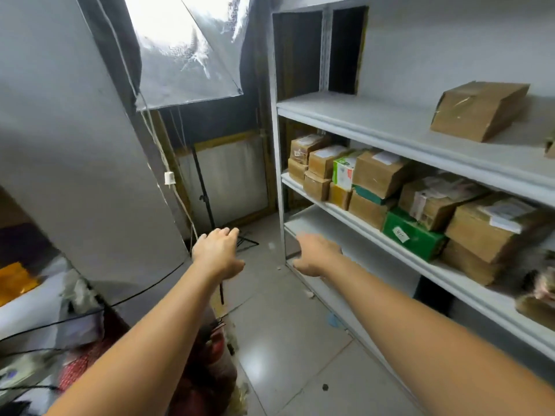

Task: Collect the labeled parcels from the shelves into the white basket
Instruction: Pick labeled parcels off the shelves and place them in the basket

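The parcels (381,172) sit on the middle board of a white shelf unit (345,115) on the right. They are mostly brown cardboard boxes, stacked two high and packed side by side in a row that runs from the left post toward the right edge of the view. Several carry white paper labels on top, but the print is too blurred to read. A white-and-green box (344,172) stands among the brown ones near the left end. A green box (411,235) with a small white sticker lies at the front edge of the board further right, under a brown one. One more brown parcel (477,111) lies alone on the board above, well apart from the row, with tape across its top.

Both arms reach forward, bare to the elbow. The right hand (316,255) is held out low in front of the unit's left post, below the row of parcels, with its fingers loose and touching nothing. The left hand (217,256) is level with it and apart from it, palm down, fingers relaxed and slightly spread, also holding nothing.

Under the hands is a pale tiled floor (285,340) with a few scraps on it. Behind them a thin black stand (204,193) rises to a big studio lamp (186,49) with a bright silvery cover. A grey panel (60,145) leans across the left side. Black cables (75,319) trail over a blurred clutter of red and white things at lower left.
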